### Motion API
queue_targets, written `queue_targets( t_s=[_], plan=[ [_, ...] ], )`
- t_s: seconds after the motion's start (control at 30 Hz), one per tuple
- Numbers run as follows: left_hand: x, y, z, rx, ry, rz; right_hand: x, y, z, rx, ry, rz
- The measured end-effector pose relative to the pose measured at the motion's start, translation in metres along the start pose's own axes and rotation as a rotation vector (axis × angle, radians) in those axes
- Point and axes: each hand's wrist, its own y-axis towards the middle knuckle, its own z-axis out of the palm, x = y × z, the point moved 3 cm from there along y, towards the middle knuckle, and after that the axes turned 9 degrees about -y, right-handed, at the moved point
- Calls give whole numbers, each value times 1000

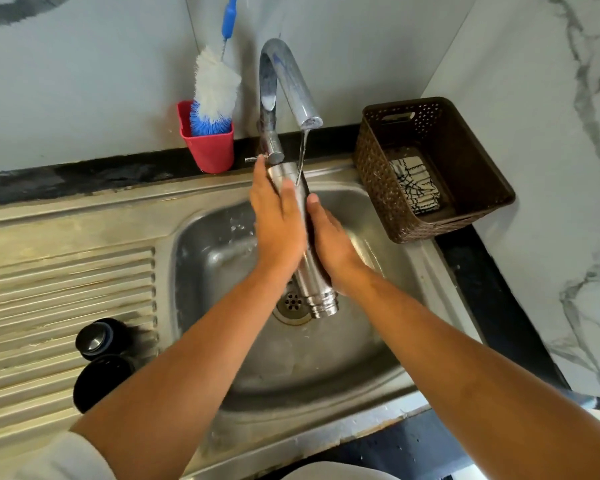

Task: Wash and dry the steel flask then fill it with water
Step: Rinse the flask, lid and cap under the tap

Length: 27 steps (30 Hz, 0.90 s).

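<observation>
Both hands are occupied with the flask [315, 289], which is held slanting over the sink [201, 258]. Its threaded mouth is pointed down toward the drain [292, 303] and its base is raised under the tap [284, 81]. The left hand [278, 223] is laid along the upper side, with the fingers nearly straight and pressed against the steel, apparently for rubbing. The right hand [333, 244] is cupped against the other side with the thumb on the body; its fingers are hidden, so the hold is judged to be a grip. A thin stream of water [302, 157] is directed onto the upper part of the flask, and the downward tilt is presumably kept so that the water runs off into the basin.

Washing is judged to be under way; drying and filling are not yet done.

A bottle brush [215, 95] is stood in a red cup [210, 150] behind the sink. A patterned cloth [414, 185] is kept in the brown basket [368, 161] on the tabletop [482, 271], within reach for drying. Two dark round pieces [96, 337], possibly the flask's caps, are set on the draining board [66, 271].
</observation>
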Motion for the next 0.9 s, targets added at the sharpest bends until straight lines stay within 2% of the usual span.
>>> queue_targets(
  t_s=[0.07,0.17,0.27,0.37,0.43,0.53,0.63,0.7,0.77,0.83,0.9],
  plan=[
    [11,-27,5,183,154,73,12,5,-3,-59,115,18],
    [19,-59,4,299,121,28,10,9,-10,-93,156,76],
    [8,-49,0,252,-24,-28,0,-2,-9,3,177,106],
    [-2,-3,-12,92,-183,-209,0,-16,0,169,288,147],
    [-11,9,-10,86,-143,-164,5,-14,2,100,266,101],
    [-14,-12,5,164,28,13,22,-5,-6,-138,168,-30],
    [-2,-38,10,259,91,81,27,1,-16,-186,213,-15],
    [2,-37,7,249,23,20,22,-3,-16,-79,227,22],
    [-8,-29,4,174,-40,-68,18,-11,-11,100,281,72],
    [-16,-7,-2,56,-186,-251,17,-21,-8,277,366,115],
    [-20,13,-8,42,-373,-449,13,-29,-10,435,461,177]
  ],
)
